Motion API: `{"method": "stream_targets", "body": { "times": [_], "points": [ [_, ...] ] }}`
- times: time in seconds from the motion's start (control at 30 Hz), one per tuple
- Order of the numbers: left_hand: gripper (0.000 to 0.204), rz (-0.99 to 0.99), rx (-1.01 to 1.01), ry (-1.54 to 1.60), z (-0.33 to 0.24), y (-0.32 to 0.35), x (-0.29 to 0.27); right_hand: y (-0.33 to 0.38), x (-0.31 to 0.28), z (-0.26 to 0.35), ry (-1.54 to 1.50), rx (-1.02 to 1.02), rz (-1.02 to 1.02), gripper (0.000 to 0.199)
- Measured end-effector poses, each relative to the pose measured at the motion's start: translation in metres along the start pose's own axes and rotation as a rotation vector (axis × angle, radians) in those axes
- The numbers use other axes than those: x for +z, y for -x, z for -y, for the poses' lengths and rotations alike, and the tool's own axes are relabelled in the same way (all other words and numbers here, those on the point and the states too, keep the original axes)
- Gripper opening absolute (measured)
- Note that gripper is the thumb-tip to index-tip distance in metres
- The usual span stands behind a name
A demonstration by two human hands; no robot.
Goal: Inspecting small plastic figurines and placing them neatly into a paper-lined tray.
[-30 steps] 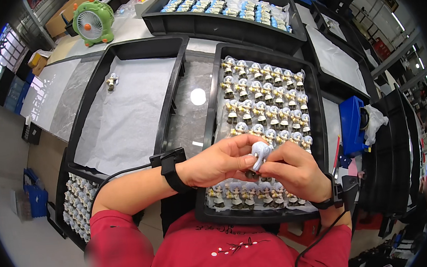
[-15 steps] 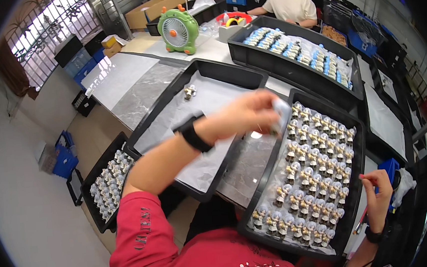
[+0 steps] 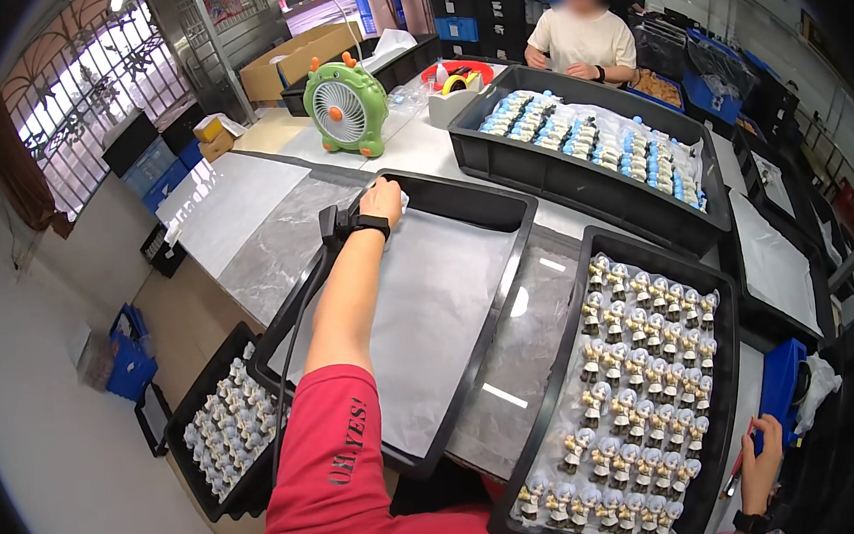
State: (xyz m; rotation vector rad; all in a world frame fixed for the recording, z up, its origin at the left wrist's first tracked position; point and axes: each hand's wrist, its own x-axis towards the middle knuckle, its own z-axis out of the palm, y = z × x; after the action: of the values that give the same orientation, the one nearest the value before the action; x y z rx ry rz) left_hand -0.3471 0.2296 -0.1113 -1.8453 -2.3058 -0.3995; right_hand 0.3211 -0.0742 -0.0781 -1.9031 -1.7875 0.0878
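My left hand [image 3: 380, 202] reaches to the far left corner of a black tray [image 3: 520, 235] lined with white sheet. Its fingers are closed on a small figurine [image 3: 404, 201], of which only a pale bit shows past the fingers. To the right, a second black tray [image 3: 548, 398] holds rows of small figurines [image 3: 619, 407] with pale blue-grey hair and white-and-dark clothing. My right hand [image 3: 761, 454] is beside that tray's right edge, fingers bent and apart, with nothing visible in them. A thin red-and-silver tool [image 3: 733, 479] shows close by it, partly hidden.
Farther back stands a deep black crate [image 3: 580, 170] of blue-and-white figurines. A green fan [image 3: 347, 111] and a tape dispenser [image 3: 454, 99] are on the table. Low at left sits another filled tray [image 3: 229, 423]. Across the table is a co-worker [image 3: 585, 39].
My left hand has carried a figurine from beside the filled tray to the far left corner of the lined tray. It now hides the figurine standing there before. My view has shifted.
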Motion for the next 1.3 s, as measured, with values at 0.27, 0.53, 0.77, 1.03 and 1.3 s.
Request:
{"method": "stream_targets", "body": {
  "times": [0.27,0.53,0.77,1.03,1.3],
  "points": [
    [0.012,0.063,0.089,-0.208,0.009,-0.010,0.037,0.006,0.000,0.013,0.040,0.061,0.043,0.020],
    [0.016,0.018,0.052,-0.021,0.011,0.004,0.011,-0.005,-0.001,0.021,0.023,0.030,0.033,0.019],
    [0.026,0.172,-0.005,-0.071,0.009,0.053,-0.028,-0.011,-0.002,0.021,0.027,-0.008,-0.003,0.019],
    [0.016,0.127,0.003,-0.097,0.017,0.065,-0.016,-0.009,-0.006,0.029,0.010,-0.075,-0.017,0.017],
    [0.014,0.048,0.003,-0.092,0.024,0.057,0.003,0.002,-0.015,0.041,0.004,-0.050,-0.019,0.016]
  ]
}}
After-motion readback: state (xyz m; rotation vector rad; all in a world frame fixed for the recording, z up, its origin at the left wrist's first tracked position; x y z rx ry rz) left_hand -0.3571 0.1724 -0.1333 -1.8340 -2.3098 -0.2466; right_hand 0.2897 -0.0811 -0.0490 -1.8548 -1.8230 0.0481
